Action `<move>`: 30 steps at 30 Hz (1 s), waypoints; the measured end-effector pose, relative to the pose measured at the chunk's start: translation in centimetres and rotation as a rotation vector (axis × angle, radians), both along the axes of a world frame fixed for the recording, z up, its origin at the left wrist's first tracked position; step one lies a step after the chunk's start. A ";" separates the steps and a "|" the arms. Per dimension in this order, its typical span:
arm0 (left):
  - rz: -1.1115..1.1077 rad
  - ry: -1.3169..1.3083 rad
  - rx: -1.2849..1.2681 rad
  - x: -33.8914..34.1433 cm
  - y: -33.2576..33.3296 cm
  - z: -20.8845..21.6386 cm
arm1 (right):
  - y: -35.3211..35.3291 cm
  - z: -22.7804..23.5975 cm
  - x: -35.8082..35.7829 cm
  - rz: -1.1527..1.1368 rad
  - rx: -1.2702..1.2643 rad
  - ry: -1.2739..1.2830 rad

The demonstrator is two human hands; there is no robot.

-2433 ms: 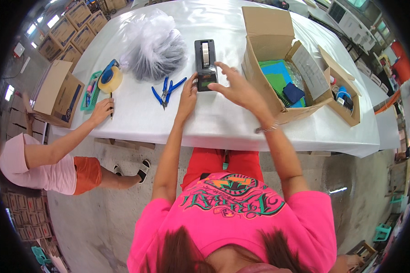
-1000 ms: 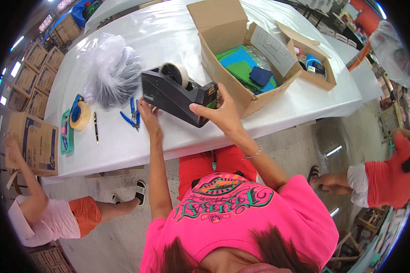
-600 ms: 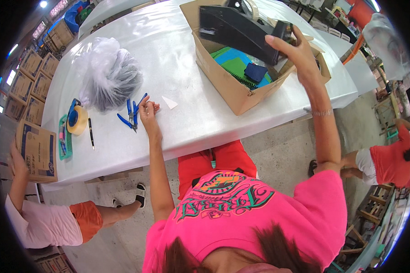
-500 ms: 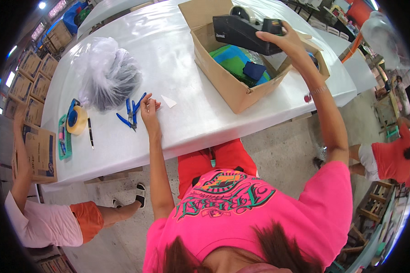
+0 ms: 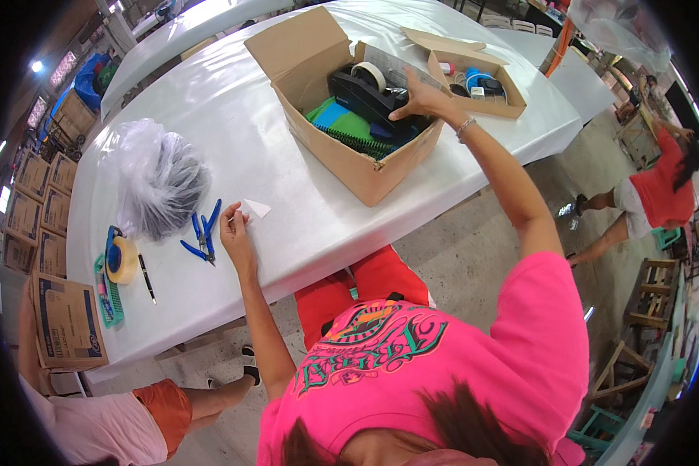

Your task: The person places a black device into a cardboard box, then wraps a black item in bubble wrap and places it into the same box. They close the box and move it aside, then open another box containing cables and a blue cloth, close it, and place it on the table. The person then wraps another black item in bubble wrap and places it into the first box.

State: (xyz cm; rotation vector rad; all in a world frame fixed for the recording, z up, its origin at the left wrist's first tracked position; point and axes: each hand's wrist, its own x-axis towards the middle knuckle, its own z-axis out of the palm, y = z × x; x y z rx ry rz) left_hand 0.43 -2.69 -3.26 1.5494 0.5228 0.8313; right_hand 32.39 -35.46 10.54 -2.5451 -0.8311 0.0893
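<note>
My right hand reaches into the open cardboard box, its thumb and fingers around the right end of a black tape dispenser. The dispenser carries a roll of clear tape and lies tilted over green and blue items and a black spiral coil. My left hand rests on the table, fingers loosely curled with nothing seen in them. Beside it are a small white paper triangle and blue-handled pliers.
On the white-covered table stand a plastic bag of dark items, a tape roll, a pen and a green basket. A smaller box sits at far right. One person is at left, another at right.
My right hand has lowered the tape dispenser from above the box down into it. The view has shifted, now showing the smaller box fully. My left hand stays by the pliers.
</note>
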 end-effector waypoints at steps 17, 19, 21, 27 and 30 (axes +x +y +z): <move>-0.281 0.028 0.015 15.2 -1.7 10.0 | -4.0 -1.7 -1.2 -0.348 0.434 -0.637; -0.280 0.005 0.009 18.9 -1.0 10.9 | -4.1 -3.1 -1.6 -0.445 0.847 -0.290; -0.259 -0.008 -0.008 21.7 -0.3 11.2 | -5.4 -4.7 -2.5 -0.502 1.096 0.117; -0.430 -0.021 -0.054 23.9 -0.7 11.9 | -7.4 -8.3 -8.5 -0.235 0.947 0.513; -0.351 -0.212 0.120 24.3 -1.3 12.2 | -6.1 -9.9 -9.5 -0.144 1.097 0.471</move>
